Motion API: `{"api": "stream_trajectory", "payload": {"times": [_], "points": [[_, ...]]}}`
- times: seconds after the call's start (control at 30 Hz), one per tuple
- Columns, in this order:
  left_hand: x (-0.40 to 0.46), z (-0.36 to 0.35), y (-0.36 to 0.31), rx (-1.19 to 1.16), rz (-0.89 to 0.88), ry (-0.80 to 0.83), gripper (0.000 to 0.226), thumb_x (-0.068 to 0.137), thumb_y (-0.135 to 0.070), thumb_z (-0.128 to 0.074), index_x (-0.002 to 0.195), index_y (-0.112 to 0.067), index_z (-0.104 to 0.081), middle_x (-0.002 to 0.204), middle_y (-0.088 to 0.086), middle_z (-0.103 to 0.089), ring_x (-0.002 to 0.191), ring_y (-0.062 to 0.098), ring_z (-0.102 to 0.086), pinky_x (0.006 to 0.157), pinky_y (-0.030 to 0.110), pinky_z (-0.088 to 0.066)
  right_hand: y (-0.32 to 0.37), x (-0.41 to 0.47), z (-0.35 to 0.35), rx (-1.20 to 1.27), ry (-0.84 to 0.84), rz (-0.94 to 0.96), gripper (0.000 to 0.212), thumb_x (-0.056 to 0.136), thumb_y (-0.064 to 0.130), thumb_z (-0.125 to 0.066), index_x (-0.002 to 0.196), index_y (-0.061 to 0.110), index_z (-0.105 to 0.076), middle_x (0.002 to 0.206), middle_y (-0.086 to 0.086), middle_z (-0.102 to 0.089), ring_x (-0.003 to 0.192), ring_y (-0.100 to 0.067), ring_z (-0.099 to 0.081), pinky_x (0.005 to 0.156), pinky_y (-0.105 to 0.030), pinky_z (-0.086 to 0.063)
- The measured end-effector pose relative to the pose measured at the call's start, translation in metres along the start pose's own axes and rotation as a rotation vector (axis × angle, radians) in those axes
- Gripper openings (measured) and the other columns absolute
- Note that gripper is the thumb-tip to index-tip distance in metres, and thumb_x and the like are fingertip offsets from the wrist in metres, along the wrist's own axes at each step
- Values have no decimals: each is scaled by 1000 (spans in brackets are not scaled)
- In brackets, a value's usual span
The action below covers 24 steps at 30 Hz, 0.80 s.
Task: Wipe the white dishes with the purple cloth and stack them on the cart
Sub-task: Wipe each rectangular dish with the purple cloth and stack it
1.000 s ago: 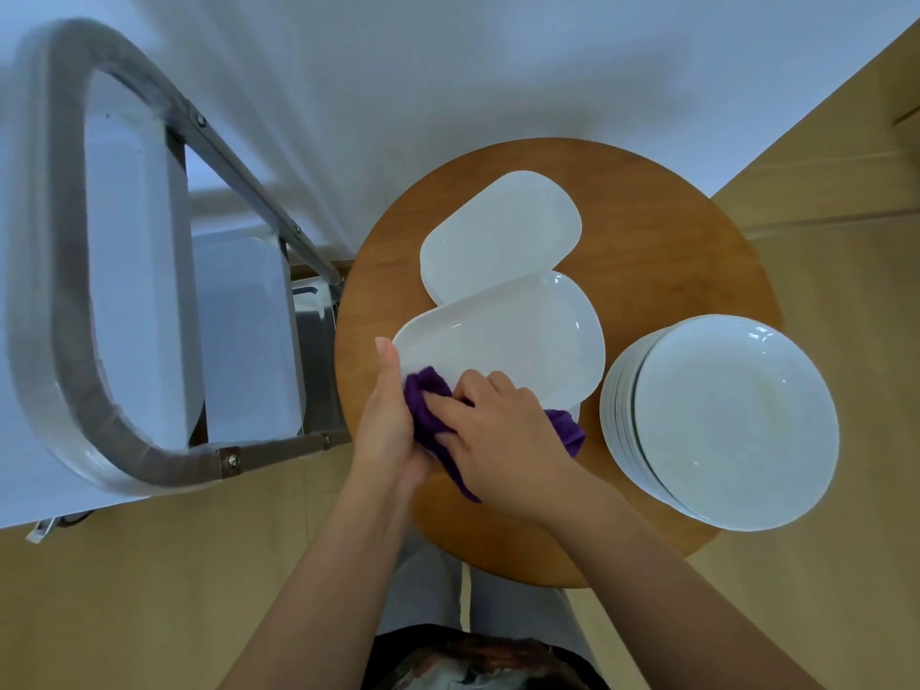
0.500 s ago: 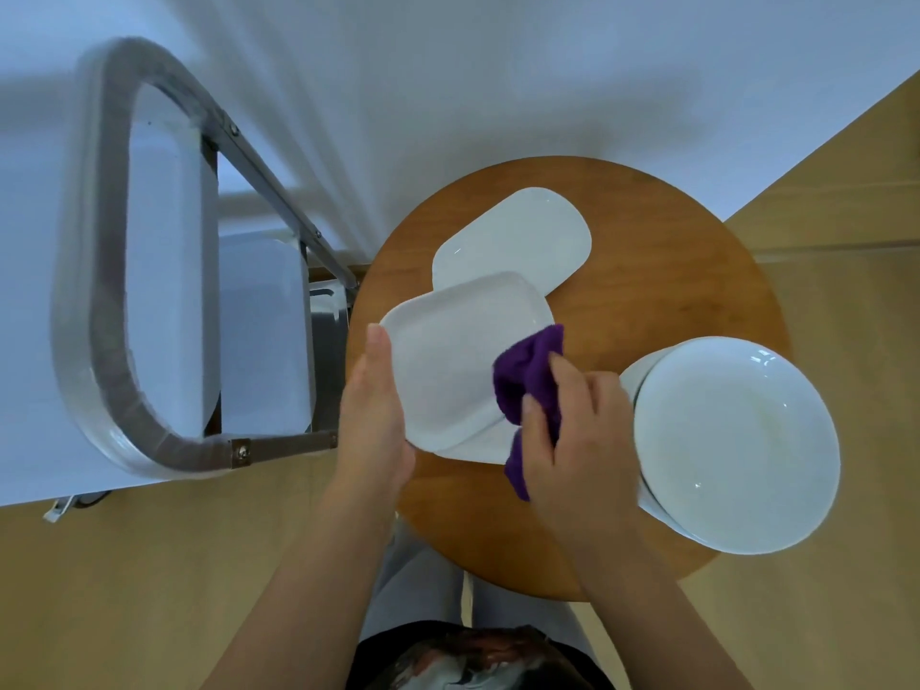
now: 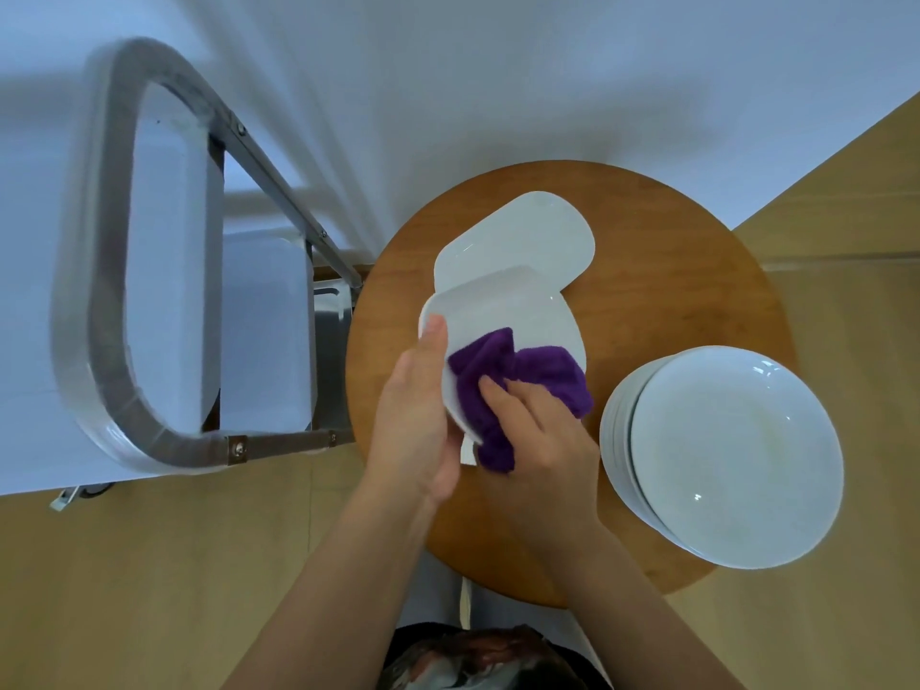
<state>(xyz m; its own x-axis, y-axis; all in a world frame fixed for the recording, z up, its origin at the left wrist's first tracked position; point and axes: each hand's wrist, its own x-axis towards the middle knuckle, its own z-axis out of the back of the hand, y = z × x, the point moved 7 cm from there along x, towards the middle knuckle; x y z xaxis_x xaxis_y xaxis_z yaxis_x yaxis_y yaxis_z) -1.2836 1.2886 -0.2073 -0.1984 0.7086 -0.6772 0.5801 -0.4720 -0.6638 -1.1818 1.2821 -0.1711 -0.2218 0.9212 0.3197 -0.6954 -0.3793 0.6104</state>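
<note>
My left hand [image 3: 415, 415] grips the left edge of a white rectangular dish [image 3: 508, 311], held tilted above the round wooden table [image 3: 667, 271]. My right hand [image 3: 540, 435] presses the bunched purple cloth [image 3: 517, 376] against the dish's near face. A second white rectangular dish [image 3: 527, 236] lies flat on the table just behind it. A stack of several round white plates [image 3: 732, 455] sits at the table's right side. The metal cart [image 3: 99, 271] stands to the left, its white shelf [image 3: 264, 331] below the handle frame.
The cart's grey tubular handle [image 3: 164, 435] loops between me and its shelves. A white wall [image 3: 498, 82] rises behind the table. Wooden floor [image 3: 149, 590] surrounds the table and cart. My legs [image 3: 498, 654] are under the table's near edge.
The dish has tilted and turned in my left hand. My right hand with the cloth has moved from the dish's right edge onto its near face, toward the left.
</note>
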Motion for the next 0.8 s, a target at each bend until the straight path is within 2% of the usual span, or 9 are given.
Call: {"api": "stream_trajectory", "payload": {"times": [0.07,0.17,0.27,0.33,0.4,0.47,0.6,0.7,0.8], "points": [[-2,-4,-14,139,-54,40,58,66,-61,-52,109,-24,-62,102,0,-72,97,18,-69,82,35,-58,-11,7,7,239,-1,-117,41,69,9,-81,107,3,-66,96,-3,-69,89,-12,-65,74,-22,-55],[7,16,-26,428,-199,-107,53,73,-69,-45,106,-30,-60,106,-10,-68,102,9,-64,89,29,-53,-40,12,14,590,15,-540,44,66,33,-80,102,37,-54,92,31,-61,96,6,-59,71,-11,-52],[23,55,-12,653,-158,-337,58,85,-56,-55,134,-28,-42,138,-4,-48,123,17,-49,98,41,-45,-64,-1,4,974,21,-903,54,51,40,-79,101,35,-57,93,18,-67,91,-14,-66,61,-27,-57],[32,67,18,339,85,-196,77,81,-55,-61,144,-19,-33,146,5,-42,129,28,-45,105,51,-39,-72,-8,-3,1269,24,-1013,52,59,25,-78,107,24,-60,95,3,-71,86,-23,-69,59,-34,-56],[36,59,43,-104,205,112,76,77,-47,-70,140,-14,-43,141,13,-50,126,34,-50,104,53,-41,-73,-16,-10,1422,59,-1083,53,64,17,-75,114,15,-58,98,-5,-71,86,-25,-70,61,-35,-56],[33,57,50,-356,247,222,75,62,-37,-85,128,-13,-60,131,16,-59,119,36,-57,91,53,-51,-73,-24,-17,1458,104,-1164,60,63,18,-75,119,10,-56,99,-8,-70,87,-26,-69,62,-36,-57],[36,59,48,-384,217,268,65,52,-28,-93,111,-12,-72,122,15,-65,111,33,-62,79,45,-56,-82,-33,-21,1399,138,-1305,62,62,24,-73,120,8,-55,96,-9,-70,82,-25,-69,64,-37,-58],[37,66,34,-346,165,265,65,55,-33,-91,114,-14,-70,124,14,-63,113,32,-61,78,44,-56,-81,-26,-15,1244,205,-1312,55,60,28,-77,110,11,-61,88,-6,-73,74,-21,-71,55,-32,-55],[36,77,12,-276,89,235,77,56,-36,-90,125,-14,-62,127,13,-62,115,31,-60,79,43,-56,-86,-21,1,989,50,-1275,47,73,15,-73,118,19,-58,94,-4,-70,79,-23,-69,53,-30,-52]]}}
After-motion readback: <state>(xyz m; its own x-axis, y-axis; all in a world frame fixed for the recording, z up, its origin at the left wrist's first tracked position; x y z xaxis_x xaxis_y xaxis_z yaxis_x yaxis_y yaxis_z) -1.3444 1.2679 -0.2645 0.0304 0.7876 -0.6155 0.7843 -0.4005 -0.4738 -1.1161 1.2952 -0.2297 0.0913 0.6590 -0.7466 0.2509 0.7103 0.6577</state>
